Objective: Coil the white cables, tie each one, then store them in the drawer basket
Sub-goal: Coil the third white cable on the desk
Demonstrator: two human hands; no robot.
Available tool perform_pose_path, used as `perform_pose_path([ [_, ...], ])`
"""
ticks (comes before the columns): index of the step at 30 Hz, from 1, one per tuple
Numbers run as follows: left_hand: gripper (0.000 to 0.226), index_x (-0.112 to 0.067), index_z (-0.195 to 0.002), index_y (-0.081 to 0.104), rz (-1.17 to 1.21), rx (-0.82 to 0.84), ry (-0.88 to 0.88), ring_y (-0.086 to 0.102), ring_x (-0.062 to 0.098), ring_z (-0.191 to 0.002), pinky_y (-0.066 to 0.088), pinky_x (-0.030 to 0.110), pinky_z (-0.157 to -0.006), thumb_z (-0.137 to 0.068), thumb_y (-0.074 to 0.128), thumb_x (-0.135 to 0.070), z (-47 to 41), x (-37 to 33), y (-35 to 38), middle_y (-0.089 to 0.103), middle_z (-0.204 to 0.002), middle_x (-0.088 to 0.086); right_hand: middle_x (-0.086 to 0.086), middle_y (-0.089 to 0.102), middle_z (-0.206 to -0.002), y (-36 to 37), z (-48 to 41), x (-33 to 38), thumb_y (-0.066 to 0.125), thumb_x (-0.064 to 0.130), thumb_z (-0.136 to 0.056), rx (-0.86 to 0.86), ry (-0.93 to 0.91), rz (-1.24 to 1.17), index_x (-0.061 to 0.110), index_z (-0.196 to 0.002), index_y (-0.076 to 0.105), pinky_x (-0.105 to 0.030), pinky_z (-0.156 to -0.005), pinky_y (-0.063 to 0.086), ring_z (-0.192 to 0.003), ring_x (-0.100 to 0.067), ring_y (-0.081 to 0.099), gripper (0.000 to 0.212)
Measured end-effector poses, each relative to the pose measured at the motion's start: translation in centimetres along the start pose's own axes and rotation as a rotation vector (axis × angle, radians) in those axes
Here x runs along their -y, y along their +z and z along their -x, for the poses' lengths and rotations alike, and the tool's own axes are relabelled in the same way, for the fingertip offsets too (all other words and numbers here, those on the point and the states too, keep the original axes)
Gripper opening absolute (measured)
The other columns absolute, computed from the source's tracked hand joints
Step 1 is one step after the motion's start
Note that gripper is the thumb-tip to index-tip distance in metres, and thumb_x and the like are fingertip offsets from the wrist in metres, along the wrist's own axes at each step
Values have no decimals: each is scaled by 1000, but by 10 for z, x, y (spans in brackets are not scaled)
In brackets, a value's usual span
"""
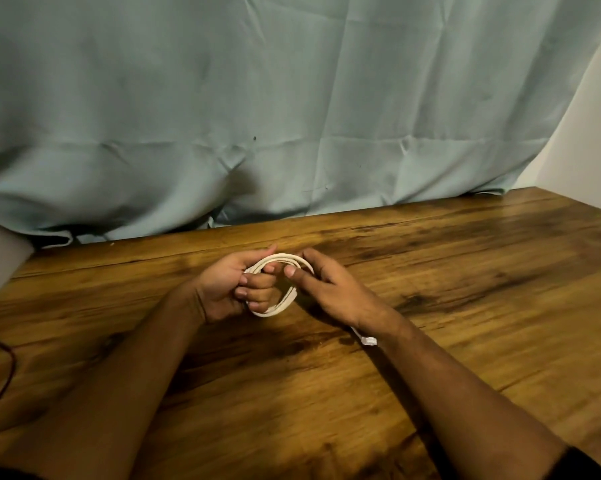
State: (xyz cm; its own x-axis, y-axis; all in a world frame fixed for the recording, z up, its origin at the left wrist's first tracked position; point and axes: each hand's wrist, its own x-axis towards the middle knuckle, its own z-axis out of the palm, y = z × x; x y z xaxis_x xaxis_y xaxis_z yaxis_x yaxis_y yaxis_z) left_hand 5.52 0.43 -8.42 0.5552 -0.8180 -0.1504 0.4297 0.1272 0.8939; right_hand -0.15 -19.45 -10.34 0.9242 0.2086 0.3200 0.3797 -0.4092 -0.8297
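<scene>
A white cable (281,258) is wound into a small coil of several loops above the wooden table (465,271). My left hand (229,289) grips the coil's left side, its fingers curled through the loops. My right hand (327,289) holds the coil's right side, thumb on top and fingers behind the loops. The cable's loose end with a white plug (369,340) sticks out from under my right wrist and lies on the table. No drawer basket is in view.
A pale green cloth (292,116) hangs behind the table's far edge. A thin dark red cord (8,368) runs along the table's left edge. A white wall (590,150) stands at the right.
</scene>
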Motion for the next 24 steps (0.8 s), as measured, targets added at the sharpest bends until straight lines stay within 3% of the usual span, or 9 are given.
perform_pose_path([
  [2, 42, -15, -71, 52, -106, -146, 45, 24, 5, -33, 35, 23, -44, -98, 46, -46, -2, 1, 3, 22, -43, -9, 15, 65, -82, 1, 0, -1, 57, 33, -105, -19, -22, 65, 34, -98, 62, -26, -69, 48, -74, 1, 58, 9],
  [5, 43, -13, -78, 55, -260, -275, 142, 26, 7, -38, 37, 26, -48, -95, 51, -52, -6, 4, 6, 24, -48, -7, 14, 62, -79, 1, -4, -6, 52, 36, -107, -76, -37, 200, 36, -93, 59, -35, -68, 49, -73, -3, 57, 16],
  [7, 40, -10, -85, 58, -310, -280, 208, 28, 8, -43, 38, 28, -52, -96, 53, -48, -9, 7, 9, 26, -54, -5, 9, 64, -80, 0, -6, -11, 50, 38, -107, -101, -32, 268, 27, -97, 61, -44, -71, 51, -74, -10, 60, 18],
  [10, 35, -8, -91, 58, -351, -246, 254, 31, 9, -46, 41, 28, -54, -94, 54, -43, -11, 10, 11, 29, -57, -3, 7, 65, -80, -5, -6, -13, 49, 36, -107, -110, -11, 297, 25, -100, 62, -42, -69, 50, -73, -11, 60, 19],
  [17, 37, -12, -82, 49, -370, -310, 262, 25, 7, -42, 32, 22, -45, -103, 47, -41, -13, 11, 14, 27, -57, -3, 7, 67, -84, -8, -2, -12, 51, 45, -105, -94, -20, 239, 27, -101, 62, -46, -70, 54, -76, -10, 62, 21],
  [22, 39, -14, -76, 45, -334, -322, 247, 24, 7, -41, 27, 23, -43, -101, 49, -43, -11, 9, 13, 26, -55, -3, 9, 71, -112, -5, 0, -11, 44, 55, -104, -77, -58, 292, 34, -139, 50, -43, -86, 57, -100, -6, 67, 41],
  [24, 39, -15, -75, 45, -323, -319, 233, 24, 7, -41, 29, 24, -45, -101, 50, -44, -11, 9, 13, 26, -54, -3, 5, 70, -110, -5, 2, -7, 41, 52, -107, -90, -110, 436, 40, -150, 37, -40, -80, 56, -95, -11, 66, 45],
])
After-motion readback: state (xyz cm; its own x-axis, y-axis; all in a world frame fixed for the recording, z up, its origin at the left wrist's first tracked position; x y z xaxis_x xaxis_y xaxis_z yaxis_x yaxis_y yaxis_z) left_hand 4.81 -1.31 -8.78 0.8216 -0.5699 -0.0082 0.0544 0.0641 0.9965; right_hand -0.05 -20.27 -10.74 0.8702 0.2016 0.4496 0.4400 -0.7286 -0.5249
